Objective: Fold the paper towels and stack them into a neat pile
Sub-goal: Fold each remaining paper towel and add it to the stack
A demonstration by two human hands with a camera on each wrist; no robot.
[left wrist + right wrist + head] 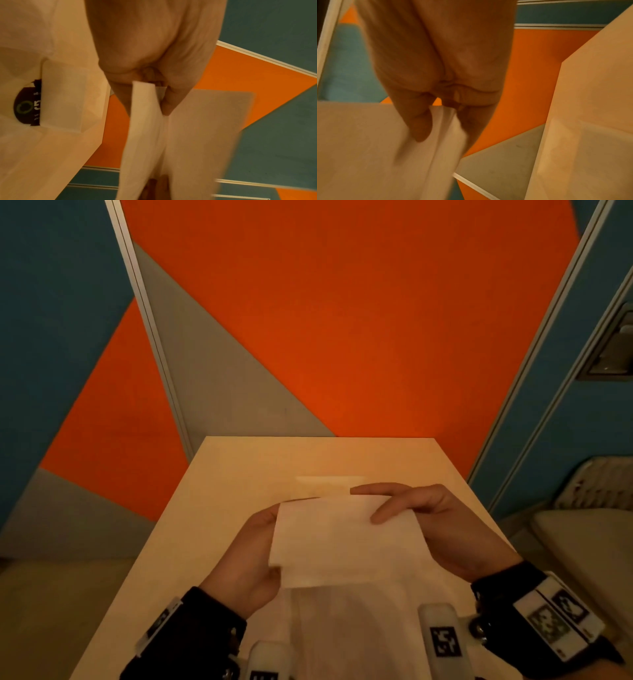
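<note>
A white paper towel (346, 542), folded over, hangs in the air above the pale table (239, 474). My left hand (265, 539) pinches its left edge, thumb in front and fingers behind; the left wrist view shows that pinch (149, 97) on the doubled edge. At the upper right corner my right hand (364, 506) pinches the towel, with the thumb (419, 124) lying on the sheet (368, 148). One small folded towel (65, 97) lies flat on the table. More white towel material (359, 618) lies on the table under my hands.
A black round label (25, 106) peeks out from under the small folded towel. Orange, grey and blue wall panels (342, 320) stand right behind the table's far edge. A pale seat (582, 542) is at the right, beside the table.
</note>
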